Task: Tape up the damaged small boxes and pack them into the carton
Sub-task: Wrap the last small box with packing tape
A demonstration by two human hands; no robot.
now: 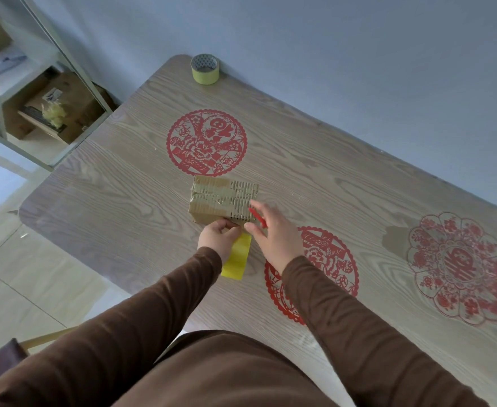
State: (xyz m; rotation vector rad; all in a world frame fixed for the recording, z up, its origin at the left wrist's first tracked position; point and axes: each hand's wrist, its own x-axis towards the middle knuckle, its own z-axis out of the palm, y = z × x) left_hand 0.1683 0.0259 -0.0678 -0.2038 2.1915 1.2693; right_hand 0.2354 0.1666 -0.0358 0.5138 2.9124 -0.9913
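Your left hand (217, 237) pinches the yellow tape strip (237, 258) at the small box (222, 203); right hand (273, 234), fingers around a red cutter (257, 217), should press tape flat.

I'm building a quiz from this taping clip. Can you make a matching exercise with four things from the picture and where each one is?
Things:
1. tape roll
2. small box
3. yellow tape strip
4. red tool

Places:
A. in the right hand
B. hanging from the box's near edge, pinched by the left hand
C. at the table's far corner, by the wall
D. mid-table, just in front of both hands

Pairs: 1-C, 2-D, 3-B, 4-A
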